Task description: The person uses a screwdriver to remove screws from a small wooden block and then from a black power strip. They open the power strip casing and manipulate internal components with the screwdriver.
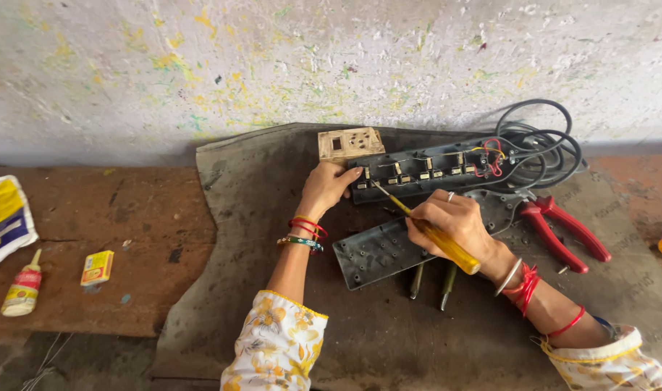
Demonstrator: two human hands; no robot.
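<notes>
My left hand grips the left end of an opened dark power strip, whose inner switches and red and yellow wires show. In my right hand is a screwdriver with a yellow handle; its thin shaft points up and left, the tip touching the strip's left end beside my left fingers. The strip's grey back cover lies loose just under my right hand.
Red-handled pliers lie right of the strip, with a coiled black cable behind. A beige socket plate sits at the back. Two more screwdrivers lie below the cover. A glue bottle, small yellow box and bag are far left.
</notes>
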